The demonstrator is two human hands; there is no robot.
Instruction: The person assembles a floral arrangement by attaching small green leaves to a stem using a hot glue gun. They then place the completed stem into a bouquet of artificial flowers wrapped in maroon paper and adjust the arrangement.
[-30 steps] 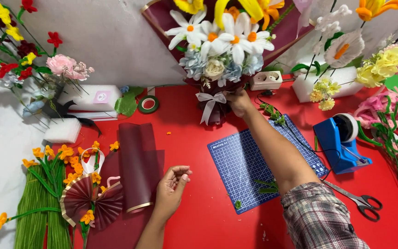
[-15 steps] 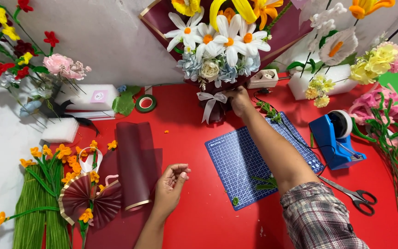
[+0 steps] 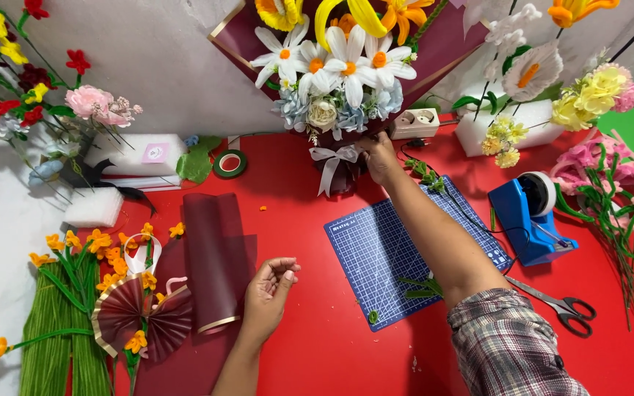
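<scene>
The red table (image 3: 310,352) is running out of the picture at the bottom and the right, and its widest bare stretch is lying between the maroon wrapping-paper roll (image 3: 214,260) and the blue cutting mat (image 3: 405,253), reaching forward to the near edge. The back edge is meeting a white wall, and things are crowding it all along: white foam blocks (image 3: 137,158), a green tape roll (image 3: 230,163) and a white power strip (image 3: 414,123).

The right hand (image 3: 379,158) is stretching far forward with the arm nearly straight over the mat, its fingers curling around the neck of the bouquet (image 3: 335,81), just beside the white ribbon bow (image 3: 334,158); the bouquet is standing upright at the back middle of the table, leaning toward the wall. The left hand (image 3: 269,290) is resting on the table just beside the roll's near end, palm turned inward, fingers loosely bent, holding nothing that I can see.

One blue tape dispenser (image 3: 530,216) is sitting right of the mat, and one pair of scissors (image 3: 559,304) is lying near the plaid sleeve. One maroon pleated paper fan (image 3: 137,315) is lying at the left among orange-flowered green stems. About five white daisies are showing in the bouquet.
</scene>
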